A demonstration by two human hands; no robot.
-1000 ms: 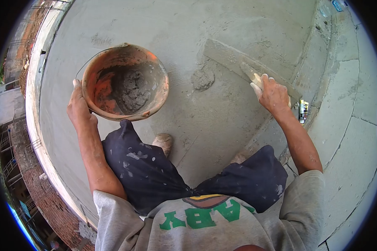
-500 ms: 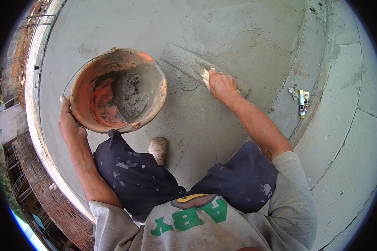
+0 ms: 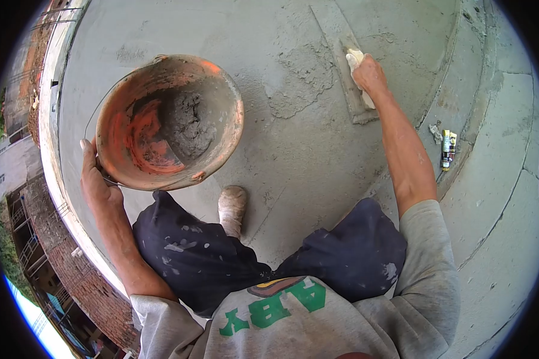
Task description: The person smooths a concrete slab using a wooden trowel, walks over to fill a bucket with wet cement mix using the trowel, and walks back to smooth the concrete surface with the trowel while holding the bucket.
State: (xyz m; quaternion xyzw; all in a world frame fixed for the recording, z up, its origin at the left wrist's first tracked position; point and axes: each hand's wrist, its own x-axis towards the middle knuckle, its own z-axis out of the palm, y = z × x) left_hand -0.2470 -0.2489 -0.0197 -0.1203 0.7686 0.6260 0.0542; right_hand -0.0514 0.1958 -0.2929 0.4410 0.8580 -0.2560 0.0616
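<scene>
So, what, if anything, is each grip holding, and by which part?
Right grip: the float, by its handle. Left grip: against the bucket, at its outer side; exact hold partly hidden.

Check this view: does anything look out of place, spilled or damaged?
Yes: a crumpled scrap and small yellow-and-black packaging lie on the concrete at the right, apart from the trowel and bucket, so they look like stray litter. Nothing else stands out.

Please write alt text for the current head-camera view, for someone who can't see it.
A person's right hand grips a long flat trowel lying on a grey cement surface, beside a rough patch. Their left hand is at the side of a stained orange bucket partly filled with grey mortar.
</scene>
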